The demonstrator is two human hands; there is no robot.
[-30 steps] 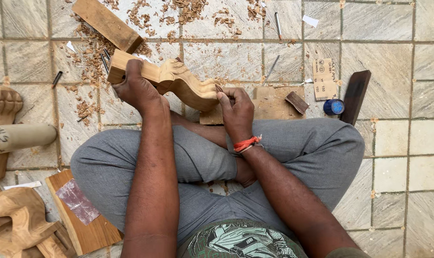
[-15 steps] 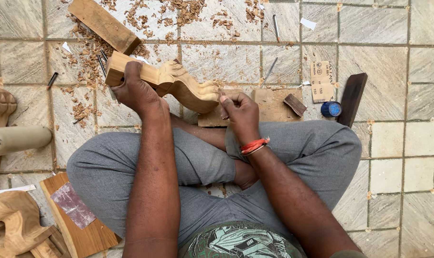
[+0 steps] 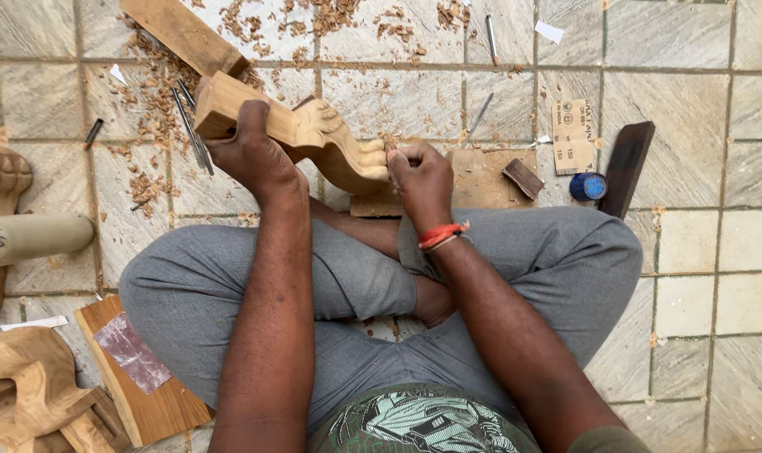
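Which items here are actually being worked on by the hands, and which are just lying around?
In use:
carved wooden leg, held by left hand, right hand at its carved end.

Lying about:
chisels
blue cap
sandpaper sheet
plank
wood shavings

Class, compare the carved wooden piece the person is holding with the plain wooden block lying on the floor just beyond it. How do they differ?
The carved piece is curved and scalloped; the plain block is straight and flat-sided. The carved piece is gripped by the left hand and touched at its end by the right hand; the block lies untouched on the tiled floor. Both are pale wood.
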